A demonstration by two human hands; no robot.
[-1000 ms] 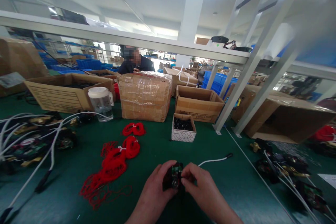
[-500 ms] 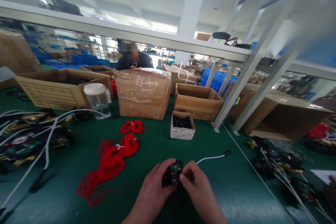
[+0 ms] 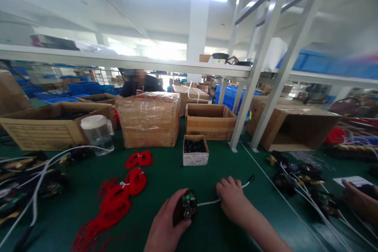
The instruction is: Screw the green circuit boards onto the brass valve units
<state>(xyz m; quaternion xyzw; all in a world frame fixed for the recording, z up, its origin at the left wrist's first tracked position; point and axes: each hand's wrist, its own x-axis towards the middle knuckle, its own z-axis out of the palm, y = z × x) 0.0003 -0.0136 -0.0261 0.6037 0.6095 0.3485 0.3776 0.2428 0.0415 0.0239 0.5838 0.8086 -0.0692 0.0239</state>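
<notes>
Your left hand (image 3: 168, 220) was cupped round the circuit-board module (image 3: 189, 204), thumb and fingers gripping its sides, nearer you than the small carton (image 3: 195, 159). Your right hand (image 3: 233, 199) lay knuckles up, fingers curled over the white cable (image 3: 208, 203) beside the module; whether they pinched it, I couldn't tell. Print on the carton's front was too small to read.

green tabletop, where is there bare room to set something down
Bare patches: between the red cord bundles and small carton; and right of that carton, between the metal post and the right hand. Crowded: the far left, with cabled parts, and the right, with a second cabled pile.
</notes>
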